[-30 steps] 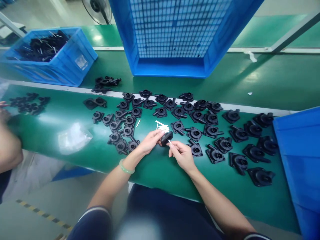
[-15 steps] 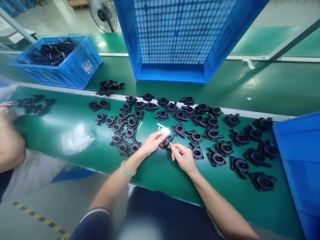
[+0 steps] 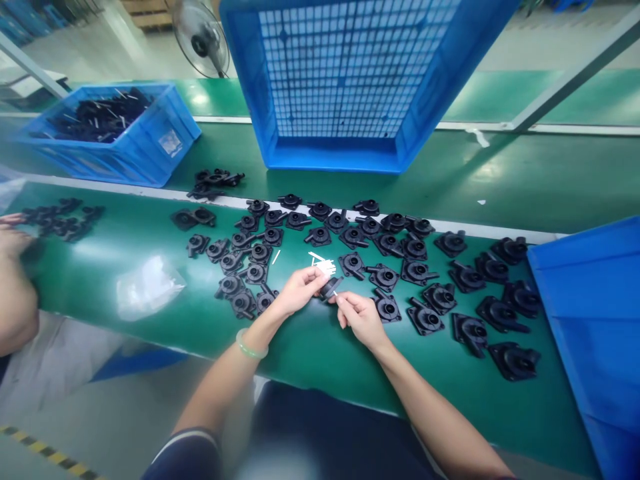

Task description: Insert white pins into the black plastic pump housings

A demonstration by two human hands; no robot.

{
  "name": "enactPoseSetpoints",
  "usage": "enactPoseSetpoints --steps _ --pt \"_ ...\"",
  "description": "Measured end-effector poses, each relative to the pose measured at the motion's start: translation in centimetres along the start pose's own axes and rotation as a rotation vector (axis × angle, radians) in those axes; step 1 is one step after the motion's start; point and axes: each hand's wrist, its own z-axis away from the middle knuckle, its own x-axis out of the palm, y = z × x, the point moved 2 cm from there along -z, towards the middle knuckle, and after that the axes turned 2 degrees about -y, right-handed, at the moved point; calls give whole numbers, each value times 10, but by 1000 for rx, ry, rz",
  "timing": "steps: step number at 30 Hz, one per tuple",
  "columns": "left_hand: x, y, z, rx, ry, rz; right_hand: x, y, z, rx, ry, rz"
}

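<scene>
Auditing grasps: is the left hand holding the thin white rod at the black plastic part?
No: the right hand holds the white rod; the left hand holds the black part.

a person at the bench wears a dark navy top [image 3: 330,427], its front broken low down by a pale blur [image 3: 280,463] too soft to make out. the left sleeve [image 3: 187,459] is short, the same deep navy, and trimmed near its hem with a thin whitish stripe [image 3: 183,437] that curves round the arm. a smooth, rounded bangle [image 3: 250,351] of pale green, glossy where the light strikes it, circles the left wrist. the left hand [image 3: 303,290] and right hand [image 3: 361,320] are both ungloved, the forearms uncovered.
</scene>
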Motion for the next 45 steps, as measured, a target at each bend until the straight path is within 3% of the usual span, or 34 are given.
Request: enactPoseSetpoints --steps 16,22,31,38,42,45 --pt "-5 2 3 39 -15 -219 5 10 0 51 -89 -50" --pt "-1 -3 3 43 -45 -245 7 14 -2 26 -74 -59" --pt "2 5 9 73 19 -320 9 19 -1 -15 -33 -39" --pt "6 20 19 286 213 -690 -14 4 -3 -165 328 72" --pt "16 20 20 497 179 -929 -17 3 -1 -162 299 106" --pt "22 14 19 552 131 -989 -13 5 -2 -105 252 190"
